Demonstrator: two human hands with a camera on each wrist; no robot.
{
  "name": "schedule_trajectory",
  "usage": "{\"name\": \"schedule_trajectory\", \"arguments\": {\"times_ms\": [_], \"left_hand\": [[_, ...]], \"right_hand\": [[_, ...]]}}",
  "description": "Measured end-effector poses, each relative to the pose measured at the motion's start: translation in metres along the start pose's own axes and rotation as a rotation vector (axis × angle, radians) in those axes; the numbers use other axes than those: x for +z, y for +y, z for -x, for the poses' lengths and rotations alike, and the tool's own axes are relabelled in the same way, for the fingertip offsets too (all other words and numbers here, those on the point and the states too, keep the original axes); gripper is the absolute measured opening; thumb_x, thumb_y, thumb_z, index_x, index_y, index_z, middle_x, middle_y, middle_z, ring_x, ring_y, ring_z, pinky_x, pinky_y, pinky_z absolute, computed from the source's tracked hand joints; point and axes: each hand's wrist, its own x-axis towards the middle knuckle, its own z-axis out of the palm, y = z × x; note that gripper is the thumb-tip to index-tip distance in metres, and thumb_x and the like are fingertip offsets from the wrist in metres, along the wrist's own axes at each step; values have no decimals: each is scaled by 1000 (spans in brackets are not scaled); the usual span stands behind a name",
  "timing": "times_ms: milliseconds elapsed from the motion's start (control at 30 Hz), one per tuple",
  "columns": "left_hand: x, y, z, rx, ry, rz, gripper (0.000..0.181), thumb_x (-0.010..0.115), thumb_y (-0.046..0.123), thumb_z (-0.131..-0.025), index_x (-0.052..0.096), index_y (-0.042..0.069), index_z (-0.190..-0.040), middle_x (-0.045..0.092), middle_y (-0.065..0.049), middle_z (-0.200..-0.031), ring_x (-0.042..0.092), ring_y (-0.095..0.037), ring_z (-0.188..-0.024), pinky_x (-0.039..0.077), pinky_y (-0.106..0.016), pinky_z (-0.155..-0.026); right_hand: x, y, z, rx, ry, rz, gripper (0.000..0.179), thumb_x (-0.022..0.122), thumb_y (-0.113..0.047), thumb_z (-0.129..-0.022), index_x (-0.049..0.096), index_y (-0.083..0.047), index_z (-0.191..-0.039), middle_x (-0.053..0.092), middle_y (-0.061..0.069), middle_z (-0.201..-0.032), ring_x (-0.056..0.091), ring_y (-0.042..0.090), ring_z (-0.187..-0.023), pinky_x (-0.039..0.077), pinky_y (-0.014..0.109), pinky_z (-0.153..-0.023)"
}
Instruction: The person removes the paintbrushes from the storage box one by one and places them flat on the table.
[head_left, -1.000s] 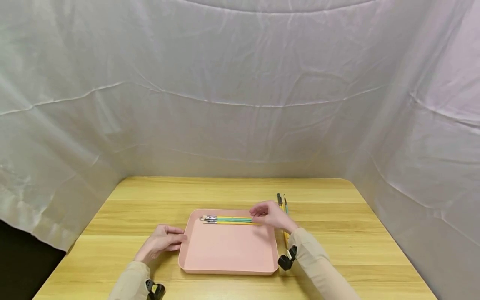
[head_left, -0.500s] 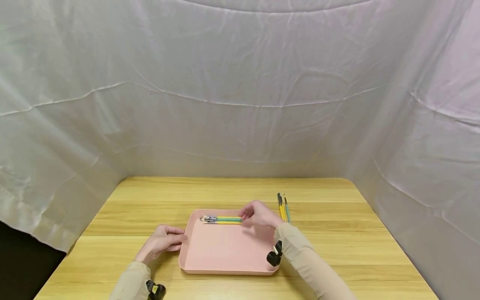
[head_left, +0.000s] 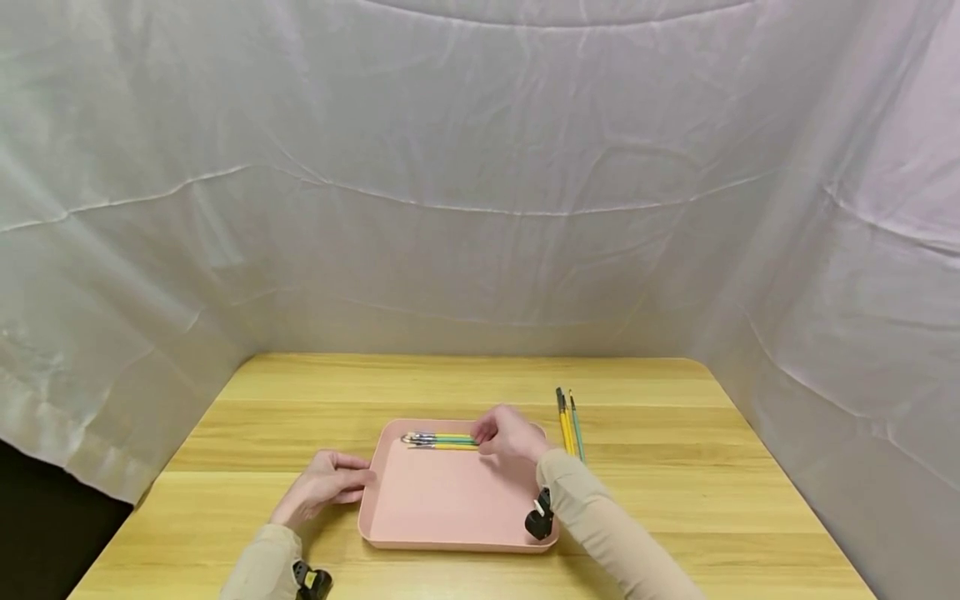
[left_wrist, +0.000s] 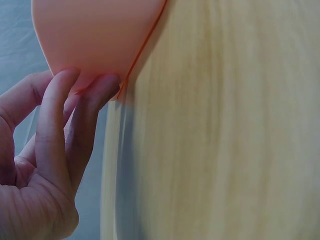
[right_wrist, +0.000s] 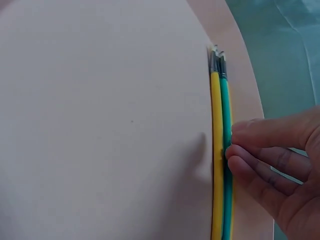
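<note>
A pink tray (head_left: pixel 457 508) lies on the wooden table, with several paintbrushes (head_left: pixel 442 440) in it along the far side. Their handles are yellow and teal, and their bristles point left. My right hand (head_left: pixel 506 432) is over their handles. In the right wrist view, that hand's fairly straight fingertips (right_wrist: pixel 235 157) touch the teal-handled paintbrush (right_wrist: pixel 226 107), beside a yellow-handled paintbrush (right_wrist: pixel 216 130). The handle ends are hidden under the hand in the head view. My left hand (head_left: pixel 326 482) holds the tray's left rim; its fingertips (left_wrist: pixel 107 85) press the outer wall in the left wrist view.
More paintbrushes (head_left: pixel 570 425) lie on the table (head_left: pixel 675 467) just right of the tray, bristles away from me; my right forearm covers their near ends. Grey fabric (head_left: pixel 480 275) hangs behind and at both sides of the table.
My right hand has slid left along the handles while the brushes in the tray stay put. The brushes right of the tray show more now. My left hand has not moved.
</note>
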Motion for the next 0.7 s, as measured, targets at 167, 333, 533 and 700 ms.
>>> {"name": "schedule_trajectory", "arguments": {"times_ms": [167, 333, 533, 700], "left_hand": [[0, 1, 0, -2, 3, -6, 39, 71, 1, -88, 60, -23, -117, 74, -2, -87, 71, -6, -74, 62, -18, -67], [0, 2, 0, 1, -2, -10, 39, 70, 1, -89, 60, -23, -118, 74, -1, -87, 70, -6, -74, 62, -17, -67], [-2, 1, 0, 9, -5, -3, 41, 70, 0, -89, 57, -25, -119, 75, -4, -90, 70, -6, -75, 62, -18, -67], [-2, 0, 2, 3, -3, 1, 39, 70, -1, -89, 58, -24, -118, 75, -4, -90, 70, -7, -76, 63, -19, -68]], "right_hand": [[4, -3, 1, -24, 37, 74, 19, 74, 8, -81, 76, 1, -98, 76, 10, -91, 68, 13, -81, 60, 23, -74], [8, -5, 2, -35, 62, 122, 23, 71, 13, -77, 76, 1, -96, 75, 11, -91, 68, 17, -83, 61, 30, -76], [12, -7, 3, -49, 69, 195, 26, 64, 16, -75, 77, -2, -89, 75, 8, -87, 65, 17, -81, 59, 29, -74], [13, -6, 4, -61, 72, 244, 28, 63, 18, -74, 76, -4, -84, 74, 6, -83, 62, 13, -75, 55, 23, -68]]}}
